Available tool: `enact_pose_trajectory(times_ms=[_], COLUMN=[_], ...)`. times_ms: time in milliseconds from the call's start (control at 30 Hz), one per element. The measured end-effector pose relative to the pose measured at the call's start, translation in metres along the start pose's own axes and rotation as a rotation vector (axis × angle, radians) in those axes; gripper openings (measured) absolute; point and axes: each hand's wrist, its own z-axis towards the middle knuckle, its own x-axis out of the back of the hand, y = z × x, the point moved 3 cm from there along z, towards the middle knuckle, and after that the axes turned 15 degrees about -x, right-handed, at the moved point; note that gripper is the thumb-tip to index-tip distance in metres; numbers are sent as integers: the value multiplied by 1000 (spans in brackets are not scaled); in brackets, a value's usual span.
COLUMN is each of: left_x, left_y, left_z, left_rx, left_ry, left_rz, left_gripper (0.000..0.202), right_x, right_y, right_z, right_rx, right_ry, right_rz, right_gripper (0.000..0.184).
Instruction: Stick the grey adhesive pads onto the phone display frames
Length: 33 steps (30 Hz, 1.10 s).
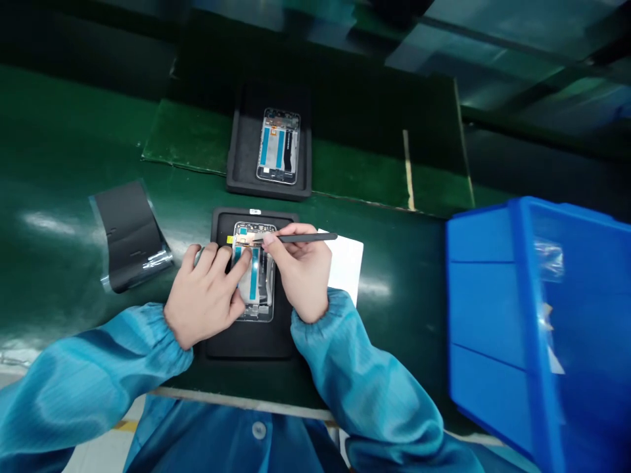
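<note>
Head view. Nearest the lens: blue sleeves (89, 381) with elastic cuffs and a buttoned smock front at the bottom edge. Just beyond, left hand (207, 292) lying flat, fingers spread and relaxed, gripping nothing, pressing down on the opened phone (254, 279) to steady it; index finger reaching across the phone's upper left. Right hand (300, 269) pinched around dark tweezers (300, 238), held almost level, tip touching the top end of the phone near a small yellow tab (229, 240).

Phone seated face down in a black tray (246, 338) at the near edge of the green bench (59, 217), back cover off, two teal strips running lengthwise inside the frame. Judged from this: work still under way at the top end, tweezers engaged, nothing yet lifted clear, phone not yet out of the tray.

Farther back, second opened phone (279, 146) in its own black tray (241, 164), well apart, untouched, showing the same teal strips. Whether finished or waiting: cannot tell.

Left of the near tray, curled dark film sheet (129, 233) lying on the bench. Right of the right hand, white card (348, 263), partly hidden behind the wrist. Far right, blue plastic bin (537, 315) with clear bags inside, contents unclear.

Writing: small white label (255, 211) on the near tray's top rim, too small to read. No brand or legible text on phones, bin or card.
</note>
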Motion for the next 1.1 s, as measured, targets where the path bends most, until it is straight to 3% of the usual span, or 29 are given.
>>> enact_pose_trajectory(times_ms=[300,633,1100], left_x=[-6,-8,-6], left_y=[-1,-6,-3], left_z=[3,-14,-7], left_rx=[100,1,57], left_ry=[35,81,46], left_rz=[-89,-80,-55], left_gripper=[58,47,59], right_x=[-1,-1,-2], right_y=[1,0,4], right_z=[2,1,3], right_rx=[23,48,82], right_ry=[-18,-35,-29], right_rz=[3,-21,-59], right_gripper=[24,26,26])
